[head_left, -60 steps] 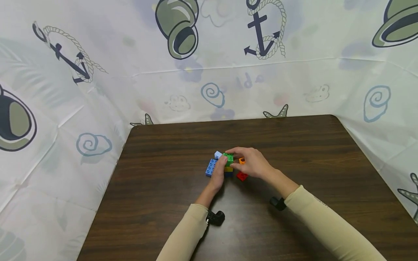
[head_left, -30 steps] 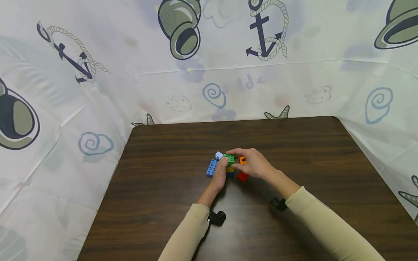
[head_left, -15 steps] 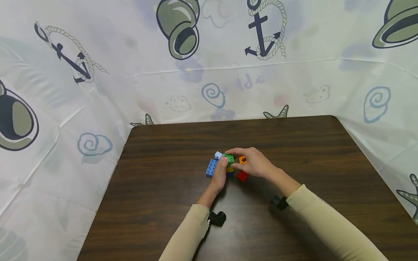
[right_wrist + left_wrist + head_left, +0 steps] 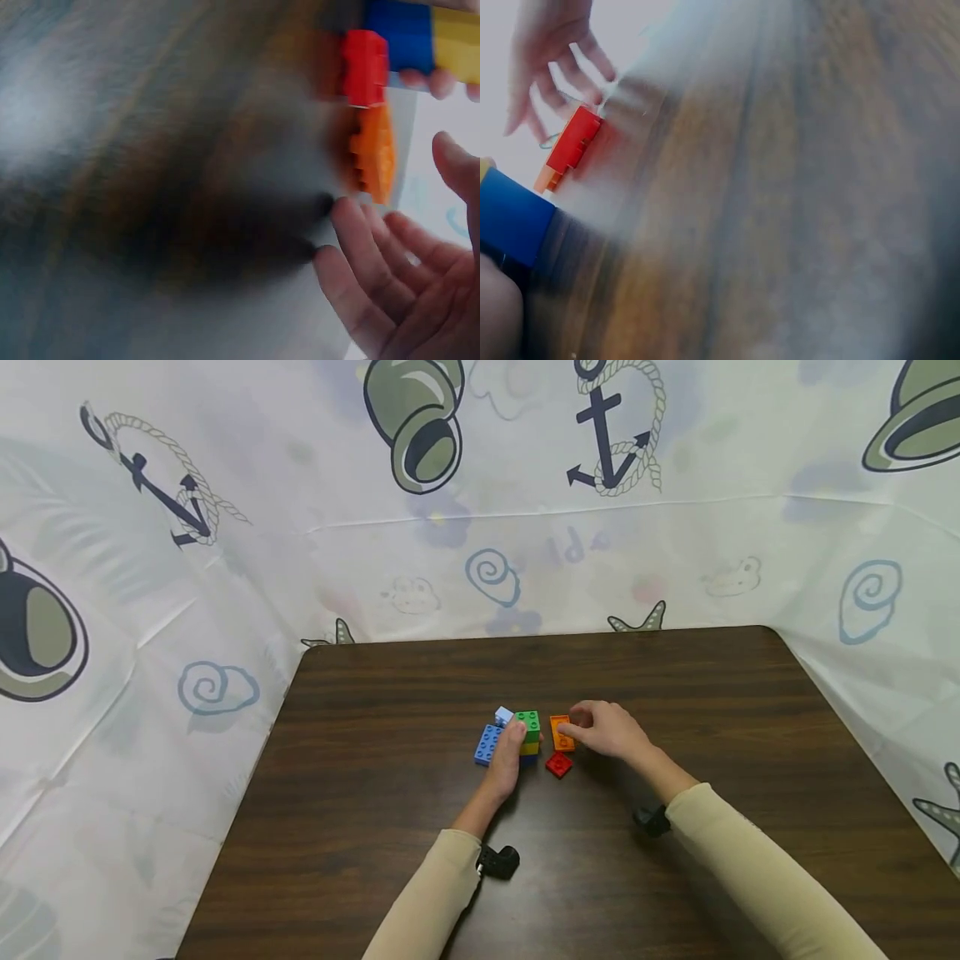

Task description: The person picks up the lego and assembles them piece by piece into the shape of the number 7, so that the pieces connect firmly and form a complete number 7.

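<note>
In the head view a small stack of toy building bricks stands on the table: a green brick (image 4: 528,724) on top, a yellow brick (image 4: 530,748) beneath it and a dark blue brick (image 4: 399,36) at the bottom. My left hand (image 4: 506,756) grips this stack from the left, thumb on the near side and fingertips showing round the far side. To the right lies an orange brick (image 4: 564,745). My right hand (image 4: 611,731) hovers at its right side, fingers apart and loosely bent, holding nothing. A red brick (image 4: 558,766) sits just in front of the orange one.
Left of the stack lie a blue brick (image 4: 487,746) and a light blue brick (image 4: 503,716), partly hidden by my left hand. The dark wooden table (image 4: 360,793) meets a patterned white curtain (image 4: 337,577) at its far and side edges.
My right hand has let go of the green brick and moved right, over to the orange brick, which now shows more fully. My left hand keeps its grip on the stack.
</note>
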Tool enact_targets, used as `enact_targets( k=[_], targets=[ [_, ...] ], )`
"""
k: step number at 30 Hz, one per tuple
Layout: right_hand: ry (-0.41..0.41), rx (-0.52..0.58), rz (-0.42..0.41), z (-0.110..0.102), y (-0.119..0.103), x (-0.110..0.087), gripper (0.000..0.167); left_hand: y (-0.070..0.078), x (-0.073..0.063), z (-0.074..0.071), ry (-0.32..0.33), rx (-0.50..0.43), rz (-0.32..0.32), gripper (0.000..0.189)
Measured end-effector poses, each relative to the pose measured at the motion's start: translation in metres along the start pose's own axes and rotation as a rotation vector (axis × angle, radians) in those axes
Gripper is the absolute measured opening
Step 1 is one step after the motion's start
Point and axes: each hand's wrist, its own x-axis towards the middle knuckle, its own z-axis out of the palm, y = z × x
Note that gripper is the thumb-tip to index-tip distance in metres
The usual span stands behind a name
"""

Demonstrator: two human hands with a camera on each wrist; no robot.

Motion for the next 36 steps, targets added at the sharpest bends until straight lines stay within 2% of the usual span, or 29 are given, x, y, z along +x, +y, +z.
enact_targets(
  k=[4, 7, 15, 24, 29, 32, 36],
  targets=[
    [-0.003, -0.105, 0.155, 0.009, 0.002, 0.001, 0.07, -0.001, 0.0, -0.001, -0.021, 0.0, 0.01, 0.038],
    [-0.008, -0.142, 0.204, 0.012, 0.001, 0.002, 0.075, -0.002, 0.0, -0.002, -0.032, -0.006, 0.006, 0.039],
    [-0.053, -0.183, 0.214, 0.011, -0.003, 0.005, 0.065, -0.003, 0.0, -0.003, -0.043, -0.013, 0.007, 0.04],
    [-0.041, -0.092, 0.175, 0.009, 0.001, 0.008, 0.037, -0.004, -0.001, -0.003, -0.037, -0.005, -0.006, 0.039],
    [-0.049, -0.032, 0.162, 0.009, 0.006, 0.01, 0.026, -0.004, 0.0, -0.003, -0.043, 0.004, -0.001, 0.04],
    [-0.068, 0.072, 0.168, 0.008, 0.009, 0.01, 0.025, -0.004, 0.0, -0.003, -0.039, 0.007, 0.012, 0.039],
    [-0.082, 0.283, 0.169, 0.006, 0.009, 0.01, 0.024, -0.005, 0.0, -0.003, -0.034, 0.013, 0.017, 0.038]
  ],
)
